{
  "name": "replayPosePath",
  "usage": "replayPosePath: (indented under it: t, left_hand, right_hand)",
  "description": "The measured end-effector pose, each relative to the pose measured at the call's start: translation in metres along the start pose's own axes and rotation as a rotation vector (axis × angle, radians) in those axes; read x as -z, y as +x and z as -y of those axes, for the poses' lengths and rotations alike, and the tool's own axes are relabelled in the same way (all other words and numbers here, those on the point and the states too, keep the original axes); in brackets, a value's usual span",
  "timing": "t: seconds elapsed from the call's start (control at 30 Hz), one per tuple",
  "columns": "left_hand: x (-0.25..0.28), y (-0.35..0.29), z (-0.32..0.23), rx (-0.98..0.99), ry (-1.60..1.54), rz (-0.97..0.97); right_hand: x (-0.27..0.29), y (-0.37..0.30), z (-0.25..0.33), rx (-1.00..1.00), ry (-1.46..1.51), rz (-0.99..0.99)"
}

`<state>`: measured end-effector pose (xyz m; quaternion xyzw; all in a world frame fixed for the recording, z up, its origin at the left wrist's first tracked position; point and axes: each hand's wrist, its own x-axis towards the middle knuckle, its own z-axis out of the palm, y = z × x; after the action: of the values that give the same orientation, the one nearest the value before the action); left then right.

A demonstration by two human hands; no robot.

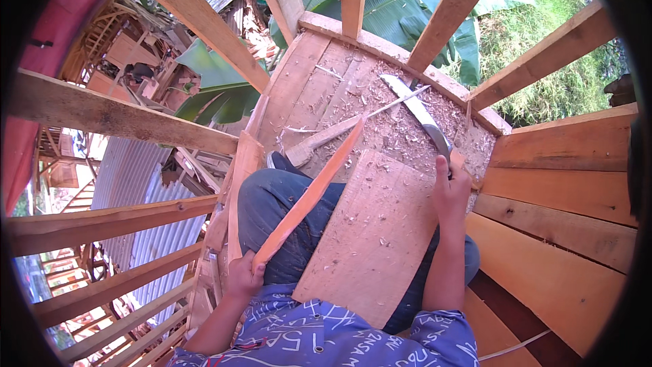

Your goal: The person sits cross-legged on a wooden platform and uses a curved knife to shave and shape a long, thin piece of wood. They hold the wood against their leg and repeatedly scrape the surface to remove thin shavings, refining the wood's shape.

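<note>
My left hand (244,276) is closed round the lower end of a long, narrow wooden strip (309,198), which slants up and to the right over my leg. In my right hand (451,190) is the handle of a machete (422,114); its broad, curved blade points away from me, up and to the left. A wide wooden board (370,238) lies across my lap between the two hands, with shavings scattered on it. The strip and the machete blade are apart.
Shavings cover the plank floor (305,105) ahead, where a thin pointed stick (326,137) lies. Wooden railing slats (129,112) stand at the left and front. A plank wall (564,194) is at my right. Banana leaves (380,0) hang beyond the railing.
</note>
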<state>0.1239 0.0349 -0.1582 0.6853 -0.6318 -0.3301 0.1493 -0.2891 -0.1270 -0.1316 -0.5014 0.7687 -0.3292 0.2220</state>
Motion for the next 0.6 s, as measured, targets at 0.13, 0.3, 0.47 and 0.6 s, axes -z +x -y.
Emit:
replayPosePath:
  t: [0.13,0.3,0.47,0.6]
  left_hand:
    - [0.002,0.002,-0.008,-0.012,0.006,-0.009]
    - [0.007,-0.001,-0.020,-0.009,0.039,-0.024]
    - [0.021,-0.012,-0.038,0.130,-0.104,0.054]
    - [0.039,0.002,-0.103,0.179,-0.315,0.210]
  right_hand:
    - [-0.002,0.007,-0.012,0.021,0.019,-0.024]
    - [0.004,0.005,-0.006,0.014,0.065,-0.033]
    - [0.003,-0.004,-0.003,0.009,-0.027,0.020]
    - [0.003,-0.005,-0.004,0.106,-0.071,-0.035]
